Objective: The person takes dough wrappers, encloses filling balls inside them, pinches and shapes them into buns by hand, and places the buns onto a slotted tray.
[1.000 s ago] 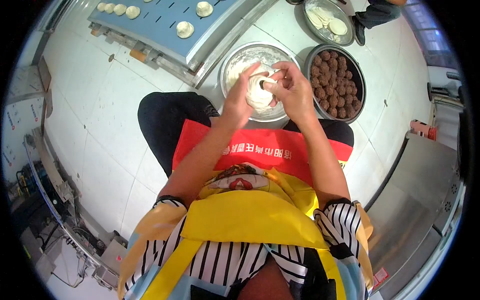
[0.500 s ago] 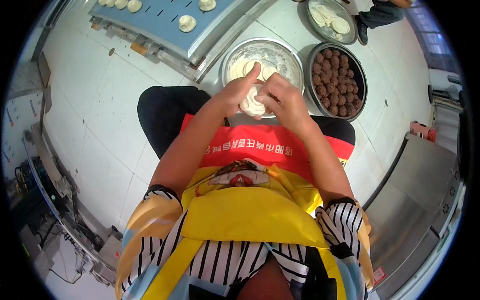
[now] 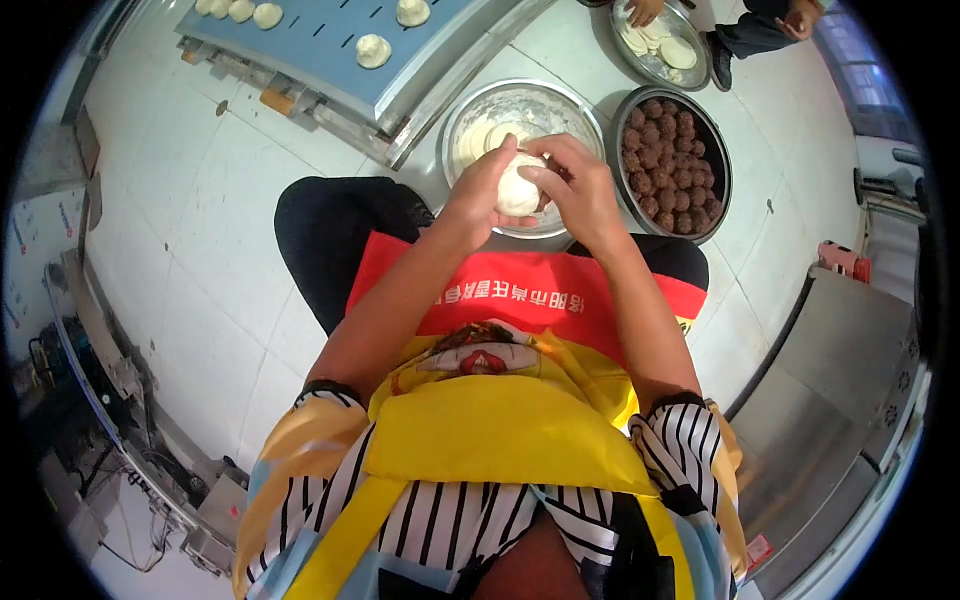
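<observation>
Between my two hands is a round white filled dough bun [image 3: 519, 188], its smooth side showing. My left hand [image 3: 477, 196] cups it from the left and below. My right hand [image 3: 578, 188] curls over its right side, thumb pressed on the dough. Just beyond and below my hands sits a metal bowl [image 3: 588, 118] dusted with flour, holding several flat dough rounds [image 3: 483, 137]. Right of it, a dark round pan [image 3: 730, 165] holds several brown filling balls [image 3: 672, 150].
A blue slotted conveyor [image 3: 330, 50] with several finished buns [image 3: 373, 51] stands at upper left. Farther off, another person's hand [image 3: 645, 10] reaches into a second bowl [image 3: 697, 80] of dough rounds. A metal cabinet [image 3: 810, 400] is at right.
The bun has turned in my hands: its swirled pleats faced up before, and a smoother side shows now. Another person's hand has come into the far bowl.
</observation>
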`<state>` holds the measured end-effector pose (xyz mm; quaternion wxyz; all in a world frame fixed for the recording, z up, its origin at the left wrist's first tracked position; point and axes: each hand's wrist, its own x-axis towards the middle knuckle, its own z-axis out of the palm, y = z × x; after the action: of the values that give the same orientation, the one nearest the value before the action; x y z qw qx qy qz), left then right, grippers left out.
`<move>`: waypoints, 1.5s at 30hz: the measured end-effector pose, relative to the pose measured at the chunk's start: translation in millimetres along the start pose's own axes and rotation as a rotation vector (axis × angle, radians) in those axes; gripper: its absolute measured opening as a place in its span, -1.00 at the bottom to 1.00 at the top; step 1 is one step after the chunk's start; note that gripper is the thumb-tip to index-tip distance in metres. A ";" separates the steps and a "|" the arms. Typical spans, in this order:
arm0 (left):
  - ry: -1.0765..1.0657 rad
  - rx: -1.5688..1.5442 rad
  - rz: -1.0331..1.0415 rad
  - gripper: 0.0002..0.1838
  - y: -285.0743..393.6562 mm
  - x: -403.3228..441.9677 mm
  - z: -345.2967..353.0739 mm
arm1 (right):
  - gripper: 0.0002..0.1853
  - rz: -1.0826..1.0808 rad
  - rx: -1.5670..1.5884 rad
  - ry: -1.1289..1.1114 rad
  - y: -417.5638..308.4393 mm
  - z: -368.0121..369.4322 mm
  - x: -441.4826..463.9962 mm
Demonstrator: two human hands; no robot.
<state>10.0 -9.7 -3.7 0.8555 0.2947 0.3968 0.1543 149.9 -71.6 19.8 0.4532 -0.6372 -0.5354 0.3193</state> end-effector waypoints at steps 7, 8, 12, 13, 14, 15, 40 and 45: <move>-0.016 -0.150 -0.107 -0.38 15.6 -19.7 19.2 | -0.40 0.092 0.051 -0.058 -6.1 10.2 -16.0; -0.020 -0.099 -0.115 -0.38 16.3 -19.6 20.5 | -0.42 0.137 0.074 -0.038 -9.8 11.0 -16.7; 0.020 -0.012 -0.109 -0.35 14.1 -20.9 22.8 | -0.49 0.182 0.044 0.080 -20.5 19.0 -16.9; 0.038 -0.017 -0.094 -0.34 14.0 -20.4 24.9 | -0.51 0.156 0.001 0.123 -21.4 19.3 -16.0; 0.069 -0.017 -0.073 -0.33 15.1 -20.6 26.3 | -0.53 0.045 0.016 0.127 -16.8 18.9 -12.3; 0.102 -0.018 -0.055 -0.32 16.4 -22.1 27.4 | -0.55 -0.064 0.033 0.129 -8.2 19.9 -7.0; 0.104 -0.227 0.185 -0.30 13.9 -17.3 27.5 | -0.56 -0.052 0.107 0.024 -25.5 18.5 9.7; -0.122 -0.042 0.141 -0.33 18.0 -21.6 9.2 | -0.57 0.078 0.244 -0.167 -34.5 8.9 7.8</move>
<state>2.8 -9.9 25.0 0.8712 0.3128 0.3189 0.2039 130.1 -61.4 48.7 0.4684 -0.5689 -0.5032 0.4513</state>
